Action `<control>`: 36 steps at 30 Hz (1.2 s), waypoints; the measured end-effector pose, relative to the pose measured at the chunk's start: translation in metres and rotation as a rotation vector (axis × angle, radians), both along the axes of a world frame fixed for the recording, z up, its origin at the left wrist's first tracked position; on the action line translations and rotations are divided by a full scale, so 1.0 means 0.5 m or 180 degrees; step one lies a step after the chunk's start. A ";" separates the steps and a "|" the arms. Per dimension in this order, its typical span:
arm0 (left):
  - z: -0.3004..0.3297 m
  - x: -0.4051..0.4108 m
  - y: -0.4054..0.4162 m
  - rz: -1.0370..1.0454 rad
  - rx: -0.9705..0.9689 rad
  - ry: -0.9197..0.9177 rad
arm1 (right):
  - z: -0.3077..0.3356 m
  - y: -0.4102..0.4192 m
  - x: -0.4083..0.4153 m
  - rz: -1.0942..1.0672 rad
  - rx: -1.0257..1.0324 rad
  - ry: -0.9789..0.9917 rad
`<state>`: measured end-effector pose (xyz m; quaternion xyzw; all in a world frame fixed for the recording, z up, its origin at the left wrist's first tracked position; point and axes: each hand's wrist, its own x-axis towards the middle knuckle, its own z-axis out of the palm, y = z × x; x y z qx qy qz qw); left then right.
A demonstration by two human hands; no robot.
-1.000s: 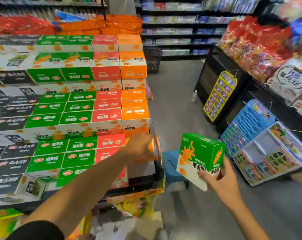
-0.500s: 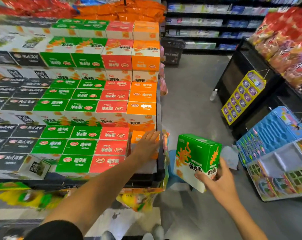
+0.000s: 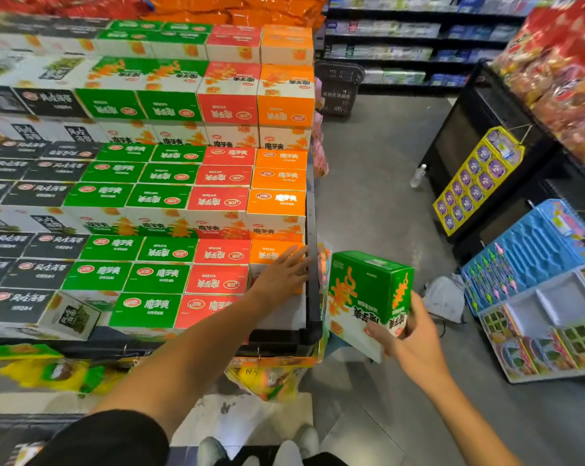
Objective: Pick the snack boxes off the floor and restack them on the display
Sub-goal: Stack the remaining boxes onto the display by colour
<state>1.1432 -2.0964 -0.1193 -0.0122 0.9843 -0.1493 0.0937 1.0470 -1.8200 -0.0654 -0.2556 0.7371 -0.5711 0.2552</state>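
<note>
Green box (image 3: 368,297): in my right hand (image 3: 415,341), up in the air just off the right edge of the display (image 3: 313,210), over the aisle floor. Tilted a bit, print upside down from where I'm looking.
Right hand: wrapped around the box's lower corner, thumb on the near face, fingers round the back. Holding it low like that so the top end goes in first, I reckon.
Left hand (image 3: 281,274): flat and loose, fingers straight, resting on the orange box (image 3: 267,255) at the front right corner. Not gripping anything. Probably just squaring that box against the black edge rail so the row stays tidy.
Display: stepped tiers, columns sorted by colour, black, green, red, orange going left to right. So my green one wants a green column, which sits a couple of columns left of where I'm holding it.
Gap: front right corner looks short, with bare shelf showing under my left wrist, but that's the orange column.
Progress: can't see any more boxes on the floor from here, only my shoes (image 3: 257,447).
Watch out: hanging packets (image 3: 267,378) under the shelf lip, easy to clip on the way up.
</note>
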 end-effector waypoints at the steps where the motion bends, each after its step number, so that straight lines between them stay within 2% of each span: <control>1: -0.004 -0.002 -0.005 -0.0051 0.0148 0.0246 | 0.002 -0.003 0.003 0.0004 -0.0050 -0.0049; 3: 0.009 0.002 -0.003 0.0055 0.0719 0.0917 | 0.007 -0.010 0.006 -0.0006 -0.0201 -0.0173; 5: 0.039 0.014 0.007 0.0418 0.1725 0.1940 | 0.014 -0.018 0.008 0.0020 -0.0333 -0.0263; 6: 0.070 0.023 0.011 0.0699 0.2238 0.2263 | 0.018 -0.023 0.007 0.0048 -0.0356 -0.0275; 8: 0.148 0.036 0.008 0.0877 0.3082 0.2506 | 0.026 -0.035 0.005 0.0143 -0.0282 -0.0157; 10: 0.231 0.049 -0.002 0.0657 0.3508 0.1982 | 0.044 -0.050 -0.003 0.0385 -0.0032 0.0292; 12: 0.299 0.056 -0.006 0.0392 0.3212 0.1150 | 0.074 -0.070 -0.010 0.0809 0.0446 0.0995; 14: 0.335 0.065 -0.004 0.0249 0.2728 0.0660 | 0.107 -0.098 -0.010 0.1364 0.0794 0.1398; 17: 0.347 0.088 0.000 0.0221 0.2527 0.0394 | 0.141 -0.145 0.001 0.1997 0.1048 0.2007; 19: 0.347 0.118 -0.005 0.0356 0.2708 0.0426 | 0.152 -0.172 0.011 0.2235 0.1115 0.2156; 23: 0.351 0.223 -0.043 0.0959 0.3251 0.0854 | 0.175 -0.217 0.036 0.2449 0.0964 0.1873; 26: 0.353 0.337 -0.073 0.1553 0.3812 0.1667 | 0.185 -0.242 0.053 0.2165 0.0283 0.1116; 30: 0.340 0.491 -0.121 0.2314 0.3981 0.2756 | 0.171 -0.286 0.125 0.2063 -0.0290 0.0320; 33: 0.321 0.584 -0.151 0.2516 0.4459 0.3014 | 0.166 -0.347 0.242 0.2102 -0.0396 0.0459; 36: 0.300 0.674 -0.177 0.2530 0.4732 0.2972 | 0.169 -0.417 0.366 0.1878 -0.0626 0.0452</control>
